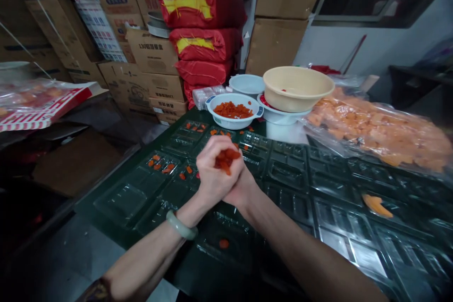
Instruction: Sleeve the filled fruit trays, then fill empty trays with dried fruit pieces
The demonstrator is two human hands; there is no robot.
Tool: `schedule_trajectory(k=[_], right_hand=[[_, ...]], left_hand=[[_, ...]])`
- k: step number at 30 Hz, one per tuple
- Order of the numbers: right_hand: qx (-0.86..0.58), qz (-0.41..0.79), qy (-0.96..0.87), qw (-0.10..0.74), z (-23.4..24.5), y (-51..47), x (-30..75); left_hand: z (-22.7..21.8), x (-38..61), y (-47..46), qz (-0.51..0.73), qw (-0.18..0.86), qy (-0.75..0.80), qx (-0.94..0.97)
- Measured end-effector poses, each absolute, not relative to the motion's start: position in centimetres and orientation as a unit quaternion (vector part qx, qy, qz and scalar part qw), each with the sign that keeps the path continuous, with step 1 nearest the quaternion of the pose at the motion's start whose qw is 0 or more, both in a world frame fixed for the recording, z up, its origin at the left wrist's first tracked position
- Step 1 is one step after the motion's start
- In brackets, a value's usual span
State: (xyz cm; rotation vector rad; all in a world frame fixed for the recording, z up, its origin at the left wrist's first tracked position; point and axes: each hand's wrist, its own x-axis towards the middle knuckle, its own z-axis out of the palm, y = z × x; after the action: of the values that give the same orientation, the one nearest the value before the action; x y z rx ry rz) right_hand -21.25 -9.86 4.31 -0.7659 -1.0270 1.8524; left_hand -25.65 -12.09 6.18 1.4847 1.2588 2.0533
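My left hand [210,170], with a pale green bangle at the wrist, is curled around a handful of small orange-red pieces [226,161]. Pressed against it from the right, my right hand [240,184] is closed on the same handful; its fingers are mostly hidden. Both hands hover above clear compartment trays [288,165] laid over a dark green tabletop. Similar orange pieces [161,165] lie in several trays on the left, and a single piece [223,244] sits in a near tray. What the pieces are made of I cannot tell.
Beyond my hands stands a white basin [231,122] of orange pieces. A cream basin [299,82] rests on a white one holding red items. On the right lie a large clear bag of pale orange pieces [382,127] and one loose pale orange piece [378,205]. Cartons and red bales [203,9] are stacked behind.
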Motion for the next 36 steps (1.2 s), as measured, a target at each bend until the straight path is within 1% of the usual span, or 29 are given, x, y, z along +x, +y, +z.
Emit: schedule_trajectory(k=[3, 5, 6, 8, 11, 13, 19, 24, 27, 33, 36], right_hand=[[-0.386, 0.799, -0.309, 0.342, 4.7, -9.1, -21.3], [-0.43, 0.783, -0.329, 0.307, 4.3, -7.7, -20.4], [-0.44, 0.77, -0.348, 0.303, 4.1, -6.6, -19.8], [-0.463, 0.731, -0.387, 0.319, 3.5, -3.8, -18.2], [-0.524, 0.628, -0.443, 0.367, 2.6, 1.6, -16.3], [-0.565, 0.564, -0.475, 0.37, 1.9, 5.0, -15.7], [-0.631, 0.471, -0.554, 0.269, -0.5, 10.7, -15.9], [-0.641, 0.395, -0.607, 0.256, -2.2, 11.8, -15.7], [-0.631, 0.381, -0.627, 0.252, -2.6, 11.8, -15.6], [-0.611, 0.421, -0.632, 0.225, -2.2, 11.6, -15.4], [-0.614, 0.413, -0.632, 0.23, -2.0, 11.7, -15.0]], left_hand=[[7.1, -26.3, -10.5, 0.757, 0.345, 0.433, 0.347], [8.0, -27.3, -10.0, 0.747, 0.451, 0.413, 0.26], [8.4, -27.9, -9.9, 0.738, 0.483, 0.405, 0.239], [9.1, -29.3, -10.1, 0.729, 0.514, 0.39, 0.228], [9.5, -31.1, -11.0, 0.728, 0.517, 0.385, 0.232], [9.3, -32.1, -11.5, 0.726, 0.511, 0.393, 0.239], [7.8, -33.5, -12.0, 0.72, 0.507, 0.411, 0.236], [7.1, -33.7, -11.9, 0.716, 0.509, 0.417, 0.232], [7.0, -33.7, -12.0, 0.712, 0.511, 0.424, 0.231], [6.8, -33.8, -12.2, 0.712, 0.515, 0.42, 0.226], [6.7, -33.9, -12.3, 0.71, 0.52, 0.414, 0.232]])
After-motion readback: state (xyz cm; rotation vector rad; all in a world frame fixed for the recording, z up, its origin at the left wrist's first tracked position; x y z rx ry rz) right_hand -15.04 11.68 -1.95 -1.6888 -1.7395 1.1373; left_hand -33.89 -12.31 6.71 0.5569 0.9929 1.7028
